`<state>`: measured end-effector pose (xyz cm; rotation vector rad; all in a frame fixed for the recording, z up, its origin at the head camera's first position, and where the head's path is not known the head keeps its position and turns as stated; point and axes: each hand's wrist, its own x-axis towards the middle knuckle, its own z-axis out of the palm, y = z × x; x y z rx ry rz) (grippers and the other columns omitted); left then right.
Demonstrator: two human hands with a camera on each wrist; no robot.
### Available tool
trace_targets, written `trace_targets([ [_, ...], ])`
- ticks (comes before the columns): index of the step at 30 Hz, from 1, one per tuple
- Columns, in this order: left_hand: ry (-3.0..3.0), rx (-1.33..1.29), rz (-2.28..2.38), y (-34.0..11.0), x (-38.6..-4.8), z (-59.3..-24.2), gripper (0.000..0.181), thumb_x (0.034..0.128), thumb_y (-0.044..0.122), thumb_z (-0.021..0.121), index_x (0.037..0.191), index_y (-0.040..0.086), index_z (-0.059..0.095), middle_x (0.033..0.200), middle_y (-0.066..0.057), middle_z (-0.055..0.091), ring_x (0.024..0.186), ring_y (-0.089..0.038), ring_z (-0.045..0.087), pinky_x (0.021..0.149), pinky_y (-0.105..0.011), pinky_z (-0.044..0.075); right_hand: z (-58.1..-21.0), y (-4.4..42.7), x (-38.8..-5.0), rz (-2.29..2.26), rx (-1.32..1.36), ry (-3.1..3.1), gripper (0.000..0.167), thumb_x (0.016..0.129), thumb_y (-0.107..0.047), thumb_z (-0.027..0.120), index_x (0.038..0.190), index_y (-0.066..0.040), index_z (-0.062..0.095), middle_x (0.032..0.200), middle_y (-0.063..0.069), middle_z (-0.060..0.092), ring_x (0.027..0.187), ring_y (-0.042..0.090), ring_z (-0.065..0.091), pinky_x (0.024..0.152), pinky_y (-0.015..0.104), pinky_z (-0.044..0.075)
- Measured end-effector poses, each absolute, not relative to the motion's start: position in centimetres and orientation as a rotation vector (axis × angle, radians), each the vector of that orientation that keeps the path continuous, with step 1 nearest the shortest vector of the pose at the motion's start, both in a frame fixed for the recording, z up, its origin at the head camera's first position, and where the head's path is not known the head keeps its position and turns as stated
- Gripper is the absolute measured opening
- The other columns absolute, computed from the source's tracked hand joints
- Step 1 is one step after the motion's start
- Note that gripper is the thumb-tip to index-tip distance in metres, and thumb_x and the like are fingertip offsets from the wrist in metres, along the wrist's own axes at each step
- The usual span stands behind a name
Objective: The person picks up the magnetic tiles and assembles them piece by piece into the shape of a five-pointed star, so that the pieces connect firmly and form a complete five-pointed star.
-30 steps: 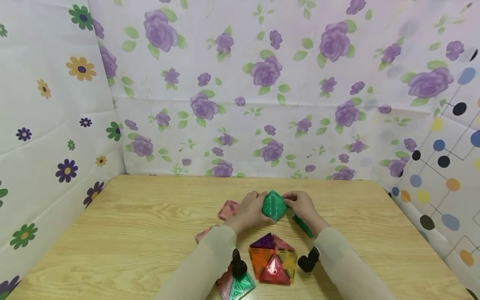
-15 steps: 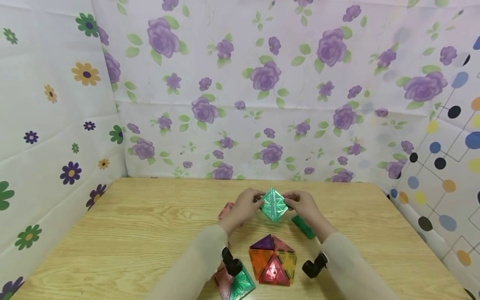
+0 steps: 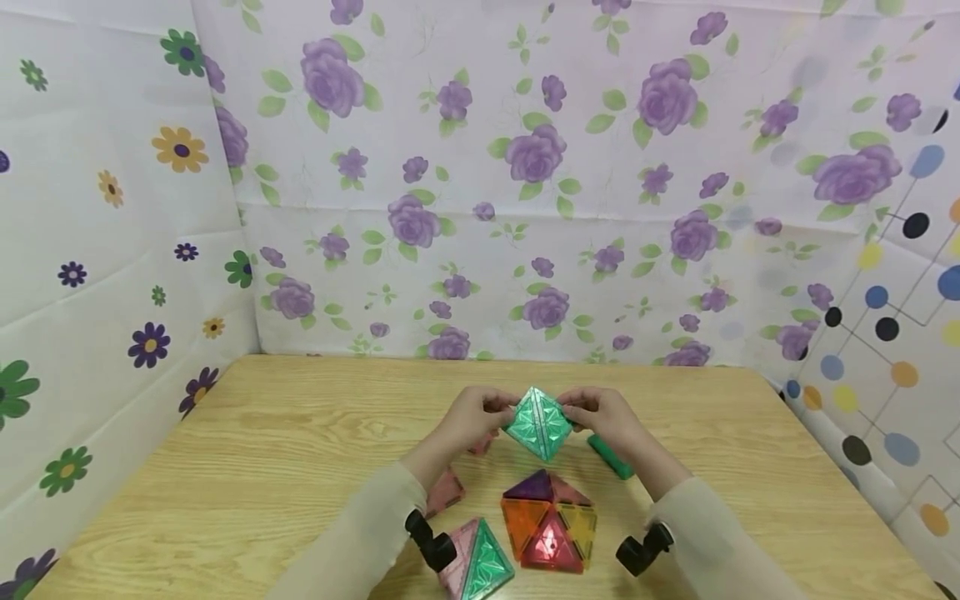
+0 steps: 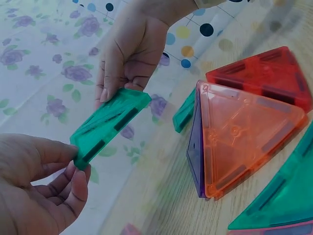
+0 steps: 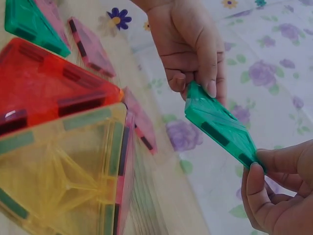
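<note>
Two green triangular magnetic tiles [image 3: 539,423] meet along a straight seam as a diamond, held above the table. My left hand [image 3: 468,414] pinches the diamond's left corner between thumb and fingers. At the opposite corner, my right hand [image 3: 609,414] pinches it the same way. In the left wrist view the green tiles [image 4: 110,126] hang tilted between both hands. Nearer me stands a shape built of triangular tiles: orange [image 3: 525,518], red [image 3: 551,546], yellow [image 3: 579,527], purple [image 3: 532,486] and pink at the back.
A green tile [image 3: 611,457] lies right of the built shape, near my right forearm. To the left are a pink tile [image 3: 445,492], another pink tile [image 3: 482,443] partly behind my left hand, and a pink-and-green pair [image 3: 486,562]. Patterned cloth [image 3: 480,275] borders the table.
My left hand has shifted from a broader hold to a pinch at the diamond's left corner. The diamond has come slightly lower and left, and tilted. More pink tiles show beside my left arm.
</note>
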<state>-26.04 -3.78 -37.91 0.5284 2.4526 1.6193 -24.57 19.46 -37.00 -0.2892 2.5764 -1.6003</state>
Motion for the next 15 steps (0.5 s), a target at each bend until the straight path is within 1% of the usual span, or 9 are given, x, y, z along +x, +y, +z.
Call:
trace_targets([
  [3, 2.415, 0.523, 1.625, -3.7, -25.6, -37.7, 0.024, 0.0928, 0.007, 0.061, 0.115, 0.008, 0.069, 0.087, -0.006, 0.066, 0.06, -0.019, 0.053, 0.048, -0.029, 0.044, -36.7, 19.9, -23.7, -1.606, -0.343, 2.551, 0.026, 0.097, -0.009, 0.055, 0.118, 0.004, 0.062, 0.101, 0.015, 0.067, 0.081, 0.013, 0.059, 0.072, 0.025, 0.053],
  [6, 2.377, 0.502, 1.631, -3.5, -25.1, -37.5, 0.025, 0.0936, 0.009, 0.061, 0.116, 0.012, 0.07, 0.086, -0.005, 0.065, 0.055, -0.015, 0.046, 0.041, -0.025, 0.036, -36.5, 20.3, -22.8, -1.635, -0.365, 2.512, 0.028, 0.098, -0.009, 0.054, 0.121, 0.005, 0.059, 0.104, 0.017, 0.066, 0.082, 0.013, 0.059, 0.072, 0.025, 0.053],
  [8, 2.366, 0.489, 1.635, -3.4, -24.9, -37.4, 0.024, 0.0939, 0.012, 0.061, 0.116, 0.015, 0.07, 0.088, -0.004, 0.065, 0.057, -0.014, 0.047, 0.039, -0.023, 0.034, -36.5, 20.6, -22.2, -1.653, -0.355, 2.492, 0.03, 0.098, -0.009, 0.053, 0.123, 0.006, 0.058, 0.104, 0.017, 0.065, 0.082, 0.013, 0.06, 0.072, 0.026, 0.054],
  [10, 2.37, 0.484, 1.631, -3.2, -24.9, -37.4, 0.023, 0.0938, 0.015, 0.062, 0.115, 0.017, 0.071, 0.092, -0.004, 0.067, 0.063, -0.014, 0.053, 0.039, -0.022, 0.033, -36.6, 20.9, -21.8, -1.672, -0.334, 2.476, 0.031, 0.098, -0.01, 0.053, 0.124, 0.005, 0.057, 0.103, 0.016, 0.065, 0.082, 0.012, 0.06, 0.073, 0.027, 0.054],
  [12, 2.348, 0.49, 1.646, -3.0, -24.9, -37.5, 0.023, 0.0937, 0.015, 0.062, 0.115, 0.016, 0.071, 0.097, -0.005, 0.069, 0.071, -0.014, 0.06, 0.044, -0.023, 0.043, -36.7, 21.1, -21.4, -1.694, -0.313, 2.466, 0.031, 0.098, -0.01, 0.053, 0.125, 0.005, 0.057, 0.102, 0.016, 0.064, 0.082, 0.012, 0.061, 0.074, 0.028, 0.054],
  [14, 2.302, 0.502, 1.674, -2.8, -25.0, -37.8, 0.023, 0.0936, 0.014, 0.062, 0.115, 0.013, 0.071, 0.102, -0.008, 0.07, 0.077, -0.013, 0.063, 0.057, -0.029, 0.054, -36.9, 21.4, -21.0, -1.711, -0.298, 2.457, 0.032, 0.098, -0.011, 0.053, 0.125, 0.005, 0.056, 0.102, 0.015, 0.065, 0.082, 0.011, 0.061, 0.074, 0.029, 0.055],
  [15, 2.263, 0.502, 1.695, -2.7, -25.1, -38.0, 0.024, 0.0937, 0.013, 0.062, 0.116, 0.012, 0.071, 0.104, -0.009, 0.069, 0.08, -0.012, 0.064, 0.066, -0.033, 0.057, -36.9, 21.5, -20.7, -1.718, -0.289, 2.457, 0.031, 0.098, -0.011, 0.053, 0.125, 0.005, 0.056, 0.101, 0.015, 0.065, 0.081, 0.011, 0.061, 0.073, 0.029, 0.055],
])
